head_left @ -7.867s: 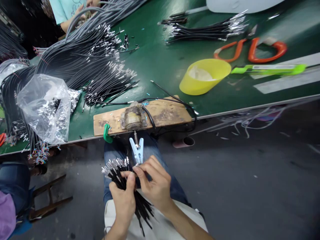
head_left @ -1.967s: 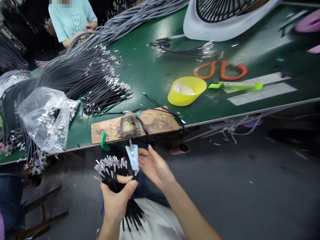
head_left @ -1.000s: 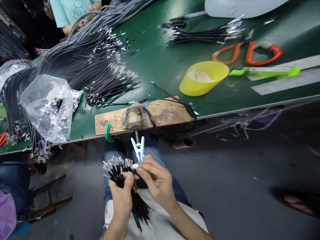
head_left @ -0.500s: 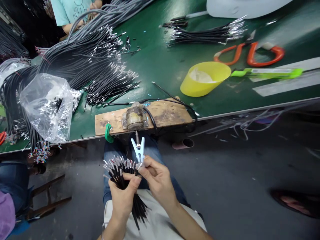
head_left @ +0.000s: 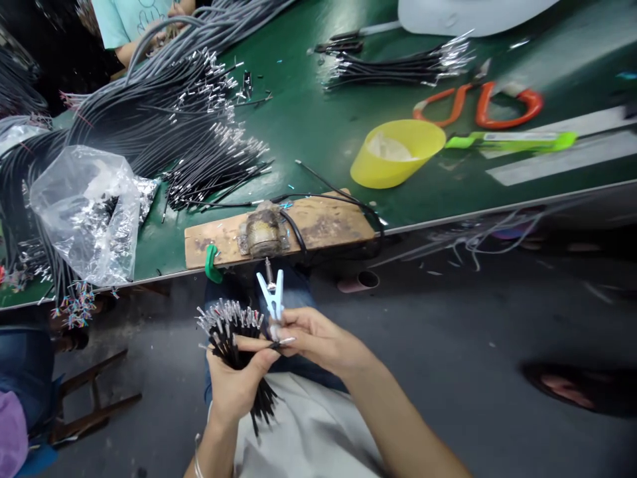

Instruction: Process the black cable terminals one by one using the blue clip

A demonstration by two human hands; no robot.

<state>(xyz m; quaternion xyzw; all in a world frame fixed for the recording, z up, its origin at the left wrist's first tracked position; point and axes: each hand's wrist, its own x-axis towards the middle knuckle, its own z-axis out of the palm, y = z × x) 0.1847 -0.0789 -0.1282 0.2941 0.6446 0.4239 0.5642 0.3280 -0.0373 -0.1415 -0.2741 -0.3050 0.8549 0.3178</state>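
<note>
My left hand (head_left: 233,392) is wrapped round a bundle of short black cables (head_left: 226,328) with silvery ends fanned upward. Its thumb and forefinger single out one cable with a silvery tip (head_left: 287,341). On that tip, the fingers of my right hand (head_left: 323,342) are closed in a pinch, partly hiding it. Right at these fingertips is a light-blue clothespin-like clip (head_left: 271,295), fixed on the shaft of a small motor (head_left: 263,232). The clip's lower end is partly hidden by my right fingers.
The motor sits on a wooden board (head_left: 323,226) at the green table's edge, beside a green clamp (head_left: 213,263). Further back lie piled cables (head_left: 134,126), a plastic bag (head_left: 84,206), a yellow cup (head_left: 393,166), orange-handled scissors (head_left: 507,109) and a green marker (head_left: 517,141). A co-worker's arm (head_left: 129,50) shows behind.
My right hand has turned flatter, its forearm swinging outward to the right. The singled-out cable's silvery tip now points right instead of up. The whole view has shifted slightly.
</note>
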